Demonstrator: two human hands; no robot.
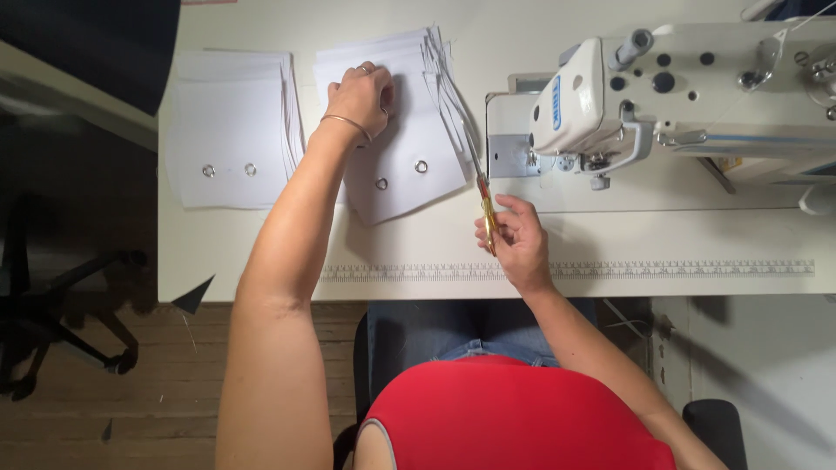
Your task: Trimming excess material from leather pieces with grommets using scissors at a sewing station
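Observation:
My left hand (361, 94) rests with curled fingers on top of a stack of white fabric pieces with metal eyelets (409, 174), pressing it to the table. My right hand (515, 237) grips a thin tool with a yellow and red handle (489, 211); its metal blade runs up under the fanned right edge of that stack. A second stack of white eyeleted pieces (228, 139) lies further left, untouched.
A white sewing machine (697, 96) stands on the right of the white table (653, 235). A measuring tape strip (679, 268) runs along the table's front edge. A black chair base (61, 305) stands on the wooden floor at left.

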